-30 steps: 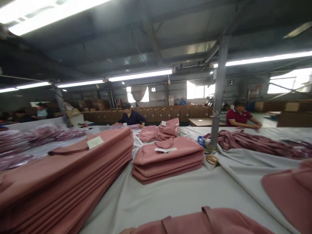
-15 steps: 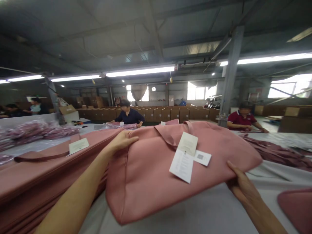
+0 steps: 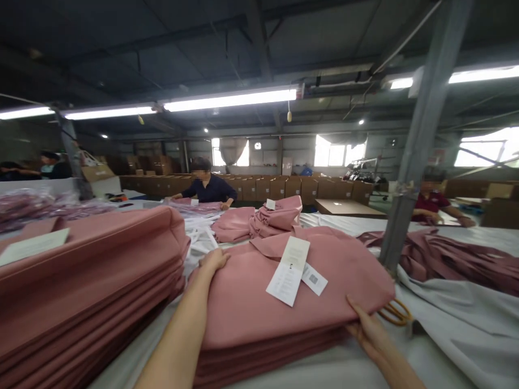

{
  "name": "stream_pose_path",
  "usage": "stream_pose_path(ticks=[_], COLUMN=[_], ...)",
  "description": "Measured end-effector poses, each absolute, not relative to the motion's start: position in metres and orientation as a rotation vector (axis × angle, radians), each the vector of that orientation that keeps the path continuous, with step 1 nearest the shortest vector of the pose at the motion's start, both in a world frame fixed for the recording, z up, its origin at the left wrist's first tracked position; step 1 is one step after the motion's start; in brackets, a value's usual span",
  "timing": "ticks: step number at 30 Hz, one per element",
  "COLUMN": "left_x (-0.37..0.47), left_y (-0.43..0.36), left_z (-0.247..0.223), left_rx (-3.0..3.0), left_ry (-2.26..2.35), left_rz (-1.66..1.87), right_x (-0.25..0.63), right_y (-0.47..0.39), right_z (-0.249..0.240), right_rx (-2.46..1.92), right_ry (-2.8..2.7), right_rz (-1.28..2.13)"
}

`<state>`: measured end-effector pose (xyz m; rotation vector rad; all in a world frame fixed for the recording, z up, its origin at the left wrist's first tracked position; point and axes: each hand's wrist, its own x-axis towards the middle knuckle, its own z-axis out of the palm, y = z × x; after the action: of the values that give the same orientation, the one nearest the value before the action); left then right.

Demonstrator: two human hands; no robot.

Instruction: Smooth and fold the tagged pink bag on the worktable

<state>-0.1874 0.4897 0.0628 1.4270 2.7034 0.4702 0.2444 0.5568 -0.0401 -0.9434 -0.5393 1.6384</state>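
Observation:
A pink tote bag (image 3: 243, 302) lies flat in front of me, over a pile of folded pink bags (image 3: 275, 359). White paper tags (image 3: 287, 273) lie on its upper side, one with a square printed code. My left hand (image 3: 214, 260) is closed on the bag's upper left edge, its fingertips partly hidden. At the lower right edge my right hand (image 3: 363, 321) pinches the bag, thumb on top and fingers beneath. Yellow-orange looped handles (image 3: 397, 312), probably of scissors, stick out beside the bag's right end.
A tall stack of pink bags (image 3: 101, 286) stands at left. More pink bags (image 3: 259, 219) lie beyond mine. A metal post (image 3: 421, 129) rises at right by a heap of pink straps (image 3: 450, 256). Co-workers (image 3: 208, 186) sit across the table, with cardboard boxes (image 3: 292, 188) behind.
The bag has come down from a raised, tilted position onto the pile, with both hands still on it. My view has shifted, showing the left stack larger and the loops at right.

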Motion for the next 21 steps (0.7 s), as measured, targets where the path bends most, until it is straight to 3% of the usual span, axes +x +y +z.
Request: stream_pose_path(ticks=[3, 10, 17, 21], left_x=[-0.204, -0.215, -0.196, -0.197], left_y=[0.499, 0.516, 0.496, 0.493], left_z=[0.054, 0.109, 0.039, 0.022], left_rx=[1.379, 1.543, 1.459, 1.430], left_ry=[2.744, 2.814, 2.667, 2.631], left_rz=[0.397, 0.431, 0.165, 0.137], right_x=[0.241, 0.212, 0.194, 0.194], right_y=[0.560, 0.573, 0.571, 0.567], right_z=[-0.018, 0.021, -0.015, -0.026], right_rx=[-0.963, -0.941, -1.030, -1.091], right_ry=[-0.475, -0.377, -0.549, -0.671], right_rz=[1.632, 1.589, 1.495, 1.443])
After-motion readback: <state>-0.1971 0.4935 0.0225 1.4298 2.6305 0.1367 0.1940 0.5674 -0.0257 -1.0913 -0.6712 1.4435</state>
